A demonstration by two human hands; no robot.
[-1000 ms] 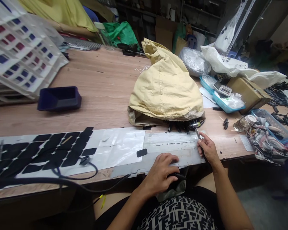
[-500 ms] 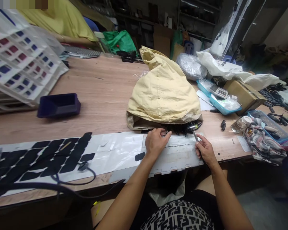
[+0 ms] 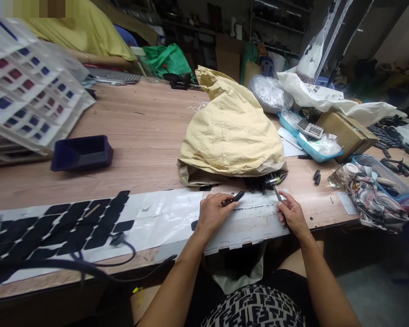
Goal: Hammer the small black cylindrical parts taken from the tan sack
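Observation:
My left hand (image 3: pixel 213 212) pinches a slim black piece (image 3: pixel 237 197) whose exact kind I cannot make out. It is held above a grey-white board (image 3: pixel 248 227) along the table's near edge. In my right hand (image 3: pixel 291 211), closed round the handle, is a small hammer (image 3: pixel 273 181) with a metal head. The hammer's head lies beside several dark pieces (image 3: pixel 254 185) that stick out of the mouth of a big cream-coloured sack (image 3: pixel 231 131). Most of what the sack holds is hidden.
Left, a dark purple tray (image 3: pixel 82 153) sits near a white slotted crate (image 3: pixel 30 91). Black rounded pads (image 3: pixel 78 222) lie on a white sheet, with a cable (image 3: pixel 132 247) in front. On the right are a cardboard box (image 3: pixel 347 134), glass jar (image 3: pixel 342 176) and patterned cloth (image 3: pixel 375 200). Someone in yellow sits across.
My left hand has drawn back slightly left from the sack's mouth, and the black piece now shows clearly in its fingers. My right hand with the hammer has hardly moved.

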